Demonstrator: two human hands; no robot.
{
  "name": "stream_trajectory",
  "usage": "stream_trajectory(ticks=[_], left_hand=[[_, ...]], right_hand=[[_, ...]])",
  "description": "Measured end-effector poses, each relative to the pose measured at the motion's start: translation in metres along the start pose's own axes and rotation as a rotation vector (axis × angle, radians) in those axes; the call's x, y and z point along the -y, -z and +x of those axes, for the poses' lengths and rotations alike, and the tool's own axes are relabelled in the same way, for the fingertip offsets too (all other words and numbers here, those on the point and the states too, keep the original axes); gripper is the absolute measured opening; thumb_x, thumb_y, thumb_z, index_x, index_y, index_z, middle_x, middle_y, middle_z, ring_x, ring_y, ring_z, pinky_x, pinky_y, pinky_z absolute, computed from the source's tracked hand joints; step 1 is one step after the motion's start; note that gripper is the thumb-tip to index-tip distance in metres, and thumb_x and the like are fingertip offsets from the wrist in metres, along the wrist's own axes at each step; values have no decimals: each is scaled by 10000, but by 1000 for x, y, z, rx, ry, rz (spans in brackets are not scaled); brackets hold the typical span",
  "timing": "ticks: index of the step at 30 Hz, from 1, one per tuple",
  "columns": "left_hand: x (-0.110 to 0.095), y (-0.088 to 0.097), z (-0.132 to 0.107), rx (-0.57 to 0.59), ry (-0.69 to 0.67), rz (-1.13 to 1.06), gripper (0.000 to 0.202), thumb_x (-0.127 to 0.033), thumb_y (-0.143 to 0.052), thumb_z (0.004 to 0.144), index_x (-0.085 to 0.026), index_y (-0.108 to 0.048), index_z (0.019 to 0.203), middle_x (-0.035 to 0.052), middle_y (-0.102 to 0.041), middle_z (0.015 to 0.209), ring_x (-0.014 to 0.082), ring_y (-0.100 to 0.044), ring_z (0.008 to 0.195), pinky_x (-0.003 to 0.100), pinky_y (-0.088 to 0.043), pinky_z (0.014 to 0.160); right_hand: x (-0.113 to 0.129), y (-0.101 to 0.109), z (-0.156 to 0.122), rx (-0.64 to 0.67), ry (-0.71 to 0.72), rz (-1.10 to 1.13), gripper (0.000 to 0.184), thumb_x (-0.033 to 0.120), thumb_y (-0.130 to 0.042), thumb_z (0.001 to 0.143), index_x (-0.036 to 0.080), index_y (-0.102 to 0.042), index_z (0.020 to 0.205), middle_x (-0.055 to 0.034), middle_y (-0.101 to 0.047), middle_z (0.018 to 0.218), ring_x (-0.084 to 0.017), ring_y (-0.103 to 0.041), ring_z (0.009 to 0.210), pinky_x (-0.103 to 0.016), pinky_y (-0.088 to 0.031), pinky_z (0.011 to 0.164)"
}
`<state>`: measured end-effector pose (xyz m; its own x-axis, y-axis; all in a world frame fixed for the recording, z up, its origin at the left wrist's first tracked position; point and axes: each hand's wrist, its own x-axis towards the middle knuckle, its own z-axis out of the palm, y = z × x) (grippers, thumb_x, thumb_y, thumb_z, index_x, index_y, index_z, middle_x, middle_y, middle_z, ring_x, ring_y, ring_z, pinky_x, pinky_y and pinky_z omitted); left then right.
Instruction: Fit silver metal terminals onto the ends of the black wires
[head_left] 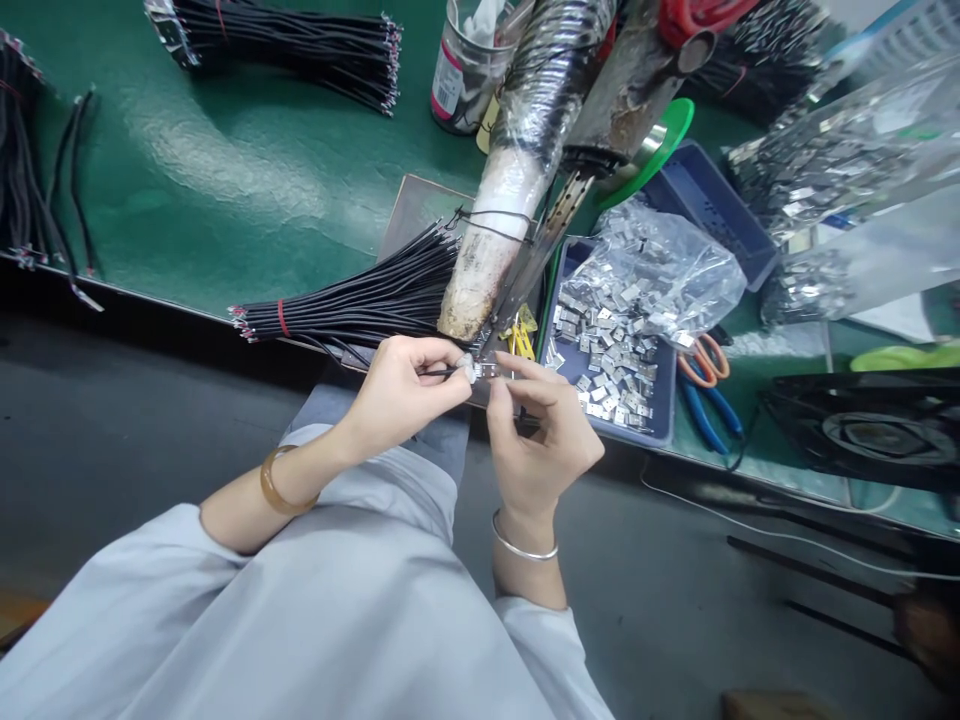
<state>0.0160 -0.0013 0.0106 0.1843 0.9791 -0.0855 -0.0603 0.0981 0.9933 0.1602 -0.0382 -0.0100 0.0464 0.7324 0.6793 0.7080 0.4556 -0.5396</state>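
My left hand [405,385] is closed in a pinch on the end of a black cable [444,373]; something whitish shows at its fingertips. A small silver USB connector [486,370] meets the cable end, and the thumb and finger of my right hand [544,420] close on its far side. Whether cable and connector are joined I cannot tell. Just beyond, a bundle of black cables [360,290] with a red band lies fanned out on a board [409,205]. A soldering iron [551,225] and a wrapped, stained tube [480,250] point down towards my fingers.
Loose silver connectors [611,375] and a plastic bag [660,265] fill a blue tray [664,425] at right. Pliers [709,400] and a black fan-like device [870,430] lie further right. More cable bundles [300,50] and a jar [465,80] stand at the back.
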Motion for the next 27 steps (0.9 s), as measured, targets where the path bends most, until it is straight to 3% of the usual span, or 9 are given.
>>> stream_trajectory(ticks=[8,15,21,24,27], left_hand=[[3,-2,-2,-61,-7,23,142,-254,-639,687,-138,-649,604,-38,-447,543,66,-342,525,195,-279,472],[0,-4,-1,-110,-65,-1,133,-236,-642,683,-138,-674,600,-57,-416,505,54,-286,495,189,-238,445],[4,0,-1,-18,-24,35,141,-215,-636,703,-125,-683,606,-31,-545,549,60,-381,511,182,-299,469],[3,1,-2,11,-40,81,139,-191,-620,727,-121,-684,626,-36,-542,558,55,-374,519,178,-298,475],[2,3,-4,79,-84,146,149,-183,-614,767,-121,-707,669,-38,-551,563,53,-361,507,183,-306,476]], right_hand=[[4,-1,3,9,31,-65,121,124,-704,897,234,-660,876,-24,-817,978,-193,-801,928,-307,-648,794],[6,-4,6,-15,11,-11,147,98,-704,882,230,-643,859,-24,-811,944,-194,-799,952,-294,-655,752],[2,1,1,38,113,-69,169,99,-704,880,242,-613,882,-44,-816,1034,-172,-800,914,-277,-645,785],[0,3,1,36,61,-44,143,121,-682,908,242,-606,922,-28,-812,1004,-153,-792,917,-240,-629,747],[-1,6,3,55,-11,-29,93,160,-659,935,236,-608,926,-3,-784,911,-126,-769,795,-209,-602,677]])
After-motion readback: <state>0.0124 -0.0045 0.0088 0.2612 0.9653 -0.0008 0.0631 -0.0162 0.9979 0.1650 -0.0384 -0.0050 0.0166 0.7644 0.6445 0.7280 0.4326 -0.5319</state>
